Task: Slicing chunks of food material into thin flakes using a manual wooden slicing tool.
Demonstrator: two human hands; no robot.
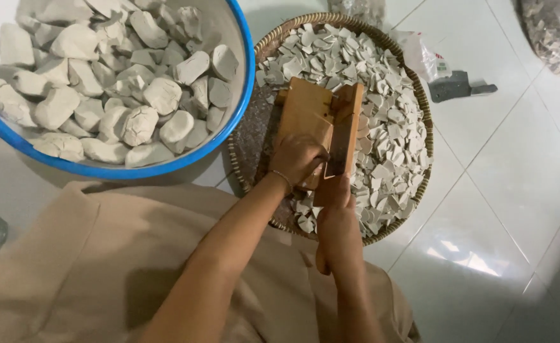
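Note:
A wooden slicer board (314, 114) lies across a round woven tray (420, 95) heaped with several thin pale slices (388, 121). My left hand (298, 159) presses down on the board's near end, fingers curled over something I cannot make out. Beside it, my right hand (337, 228) grips the wooden handle of the hinged blade arm (343, 136), which runs along the board's right side.
A large blue-rimmed basin (245, 95) full of pale grey lumps (140, 121) stands at the upper left, touching the tray. On the white tiled floor lie a dark cleaver (458, 86), a plastic bag (423, 57) and, at the top right, a bag of chips (553, 32).

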